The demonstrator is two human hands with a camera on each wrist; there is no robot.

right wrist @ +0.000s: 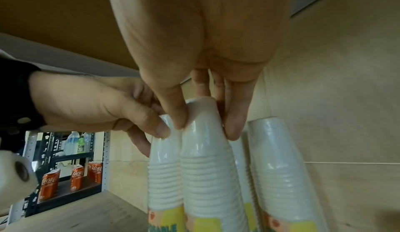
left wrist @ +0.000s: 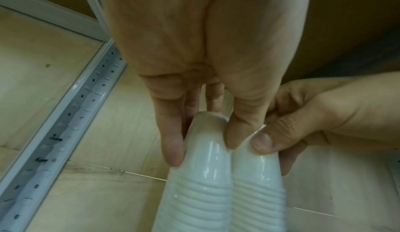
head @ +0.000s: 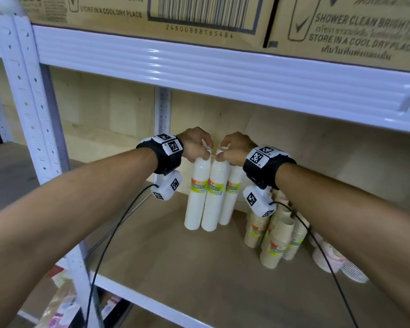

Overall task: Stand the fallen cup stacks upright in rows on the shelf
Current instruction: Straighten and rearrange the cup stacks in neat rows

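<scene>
Three white cup stacks with yellow-green labels stand upright close together on the shelf board [head: 175, 268]. My left hand [head: 202, 153] pinches the top of the left stack [head: 197, 200]. My right hand [head: 223, 153] pinches the top of the middle stack [head: 215, 207], which touches the left one. The third stack [head: 231, 200] stands just behind on the right. In the left wrist view my left hand [left wrist: 203, 150] holds the left stack [left wrist: 201, 193] by its tip. In the right wrist view my right hand [right wrist: 205, 128] holds the middle stack [right wrist: 207, 175].
Several brown cup stacks [head: 273, 242] stand bunched to the right, with pink-patterned cups [head: 329, 256] lying beyond them. The upper shelf beam [head: 223, 67] runs close overhead under cardboard boxes [head: 199, 15]. A white post [head: 33, 102] stands at left. Cola cans [right wrist: 75, 179] sit on another rack.
</scene>
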